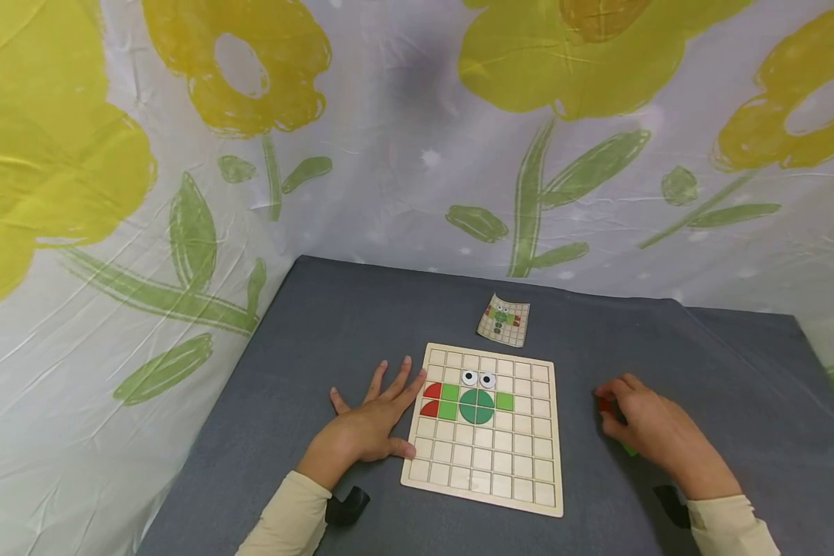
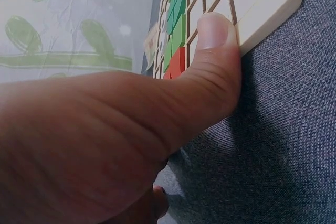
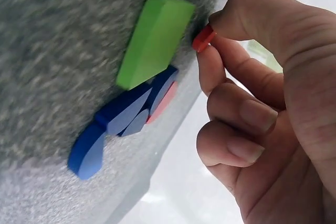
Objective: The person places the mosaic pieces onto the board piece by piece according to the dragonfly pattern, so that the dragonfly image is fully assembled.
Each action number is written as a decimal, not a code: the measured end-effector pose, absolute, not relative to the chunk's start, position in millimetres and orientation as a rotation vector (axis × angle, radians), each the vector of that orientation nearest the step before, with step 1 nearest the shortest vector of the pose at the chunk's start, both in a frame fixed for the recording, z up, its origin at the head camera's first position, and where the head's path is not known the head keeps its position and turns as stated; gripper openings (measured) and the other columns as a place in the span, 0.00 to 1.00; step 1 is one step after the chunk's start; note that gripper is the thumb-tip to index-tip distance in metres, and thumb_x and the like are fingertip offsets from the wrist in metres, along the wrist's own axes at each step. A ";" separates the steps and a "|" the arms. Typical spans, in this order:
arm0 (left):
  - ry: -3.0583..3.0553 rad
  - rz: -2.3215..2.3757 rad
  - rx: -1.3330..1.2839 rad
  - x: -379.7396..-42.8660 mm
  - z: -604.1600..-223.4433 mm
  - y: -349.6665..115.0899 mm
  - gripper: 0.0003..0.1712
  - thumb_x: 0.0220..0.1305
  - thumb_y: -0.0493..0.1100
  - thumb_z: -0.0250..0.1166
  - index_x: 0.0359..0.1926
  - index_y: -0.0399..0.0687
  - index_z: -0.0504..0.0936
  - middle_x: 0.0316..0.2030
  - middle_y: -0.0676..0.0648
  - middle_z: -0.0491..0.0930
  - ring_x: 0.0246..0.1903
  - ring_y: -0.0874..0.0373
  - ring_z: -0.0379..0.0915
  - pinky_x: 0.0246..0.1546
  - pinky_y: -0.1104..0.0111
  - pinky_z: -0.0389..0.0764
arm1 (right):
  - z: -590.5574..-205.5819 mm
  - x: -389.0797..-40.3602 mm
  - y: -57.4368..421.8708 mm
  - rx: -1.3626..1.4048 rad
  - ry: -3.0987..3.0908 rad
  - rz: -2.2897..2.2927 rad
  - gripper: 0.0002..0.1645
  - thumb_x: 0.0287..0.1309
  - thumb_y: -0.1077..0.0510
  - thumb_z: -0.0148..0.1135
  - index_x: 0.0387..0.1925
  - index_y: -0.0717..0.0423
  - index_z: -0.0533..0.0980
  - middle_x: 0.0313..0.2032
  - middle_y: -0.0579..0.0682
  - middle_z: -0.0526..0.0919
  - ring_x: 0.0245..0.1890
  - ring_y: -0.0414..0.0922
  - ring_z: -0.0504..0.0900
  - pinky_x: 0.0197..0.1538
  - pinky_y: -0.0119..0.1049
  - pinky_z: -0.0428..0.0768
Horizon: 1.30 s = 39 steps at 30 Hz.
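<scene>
My left hand [image 1: 368,428] lies with spread, straight fingers along the left edge of a wooden grid board [image 1: 521,488], its thumb [image 2: 212,35] on the rim. On the board are two red quarter-round pieces [image 1: 430,408], green squares [image 1: 448,401], a dark green circle [image 1: 476,406] of quarter pieces and two eye pieces [image 1: 469,378]. To the right of the board, my right hand [image 1: 646,425] pinches a small red piece [image 3: 203,39] between thumb and index finger, just over the table. Close by lie a light green block [image 3: 155,43] and several blue pieces [image 3: 123,109].
Behind the board lies a slightly curled picture card [image 1: 503,323] showing a similar pattern. A red piece [image 3: 163,102] sits beside the blue ones. The table [image 1: 361,309] has a dark grey cloth, and a flower-printed curtain [image 1: 403,193] hangs behind and at the left.
</scene>
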<state>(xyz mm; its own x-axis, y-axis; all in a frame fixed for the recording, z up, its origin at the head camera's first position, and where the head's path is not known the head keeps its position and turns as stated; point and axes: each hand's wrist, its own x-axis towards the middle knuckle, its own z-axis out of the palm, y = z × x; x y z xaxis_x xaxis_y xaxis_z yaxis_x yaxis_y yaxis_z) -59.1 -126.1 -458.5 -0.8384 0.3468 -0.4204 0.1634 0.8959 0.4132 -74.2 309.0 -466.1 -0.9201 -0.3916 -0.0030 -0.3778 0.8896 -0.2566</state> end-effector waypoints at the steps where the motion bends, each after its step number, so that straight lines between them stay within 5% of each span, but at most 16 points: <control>1: 2.563 0.499 0.369 -59.1 -459.2 -126.3 0.70 0.53 0.58 0.81 0.86 0.70 0.44 0.86 0.56 0.32 0.84 0.45 0.20 0.60 0.14 0.26 | -465.6 -74.2 307.8 -0.615 2.998 -0.390 0.19 0.58 0.61 0.76 0.51 0.58 0.82 0.45 0.49 0.80 0.35 0.40 0.79 0.32 0.40 0.78; 25: 2.558 0.505 0.363 -58.4 -458.3 -126.0 0.70 0.53 0.57 0.81 0.86 0.71 0.44 0.86 0.56 0.32 0.84 0.45 0.20 0.60 0.14 0.26 | -460.7 -81.9 258.0 -0.756 2.942 -0.431 0.20 0.61 0.61 0.76 0.54 0.59 0.81 0.49 0.51 0.80 0.28 0.33 0.71 0.27 0.32 0.71; 39: 2.566 0.512 0.367 -57.7 -458.3 -125.9 0.70 0.52 0.56 0.81 0.86 0.70 0.45 0.86 0.56 0.32 0.84 0.45 0.21 0.60 0.14 0.26 | -464.5 -82.5 231.8 -0.877 2.943 -0.463 0.16 0.61 0.61 0.75 0.49 0.58 0.82 0.42 0.46 0.77 0.24 0.32 0.68 0.26 0.28 0.70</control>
<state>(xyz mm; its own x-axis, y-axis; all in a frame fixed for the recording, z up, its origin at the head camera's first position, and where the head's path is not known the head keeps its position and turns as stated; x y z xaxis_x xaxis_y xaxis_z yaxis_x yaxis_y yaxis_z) -57.7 -125.9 -458.3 -0.8415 0.3463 -0.4147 0.1604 0.8931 0.4202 -82.5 231.8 -464.5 -0.8398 -0.5406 0.0502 -0.5299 0.7960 -0.2925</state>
